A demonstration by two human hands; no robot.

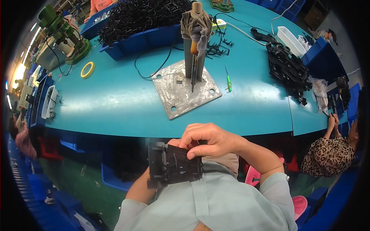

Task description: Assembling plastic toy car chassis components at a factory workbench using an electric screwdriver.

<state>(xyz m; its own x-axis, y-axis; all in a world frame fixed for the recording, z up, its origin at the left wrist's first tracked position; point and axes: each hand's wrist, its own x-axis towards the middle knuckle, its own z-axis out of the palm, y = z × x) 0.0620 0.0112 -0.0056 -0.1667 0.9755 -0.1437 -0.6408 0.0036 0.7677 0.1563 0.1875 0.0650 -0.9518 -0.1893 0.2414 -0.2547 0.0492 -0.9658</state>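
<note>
A black moulded plastic part (178, 166) with ribs and clips along one side is held in front of my body, below the table's front edge. My right hand (208, 139) pinches its upper right edge, thumb on the near face and fingers bent over the top. My left forearm (139, 188) runs up behind the part; a little of my left hand (174, 142) shows above its top edge, and its fingers are mostly hidden. Ahead on the table stands a metal post on a square steel plate (175, 101), with a soldering iron (194, 57) hanging tip down and cloth wrapped above.
A green-handled screwdriver (229, 83) lies right of the plate, yellow tape (87, 70) far left. A blue bin (133, 45) heaped with black parts stands behind; stacked black parts (286, 67) lie right. A green press (75, 48) stands left. A co-worker (327, 158) sits at right.
</note>
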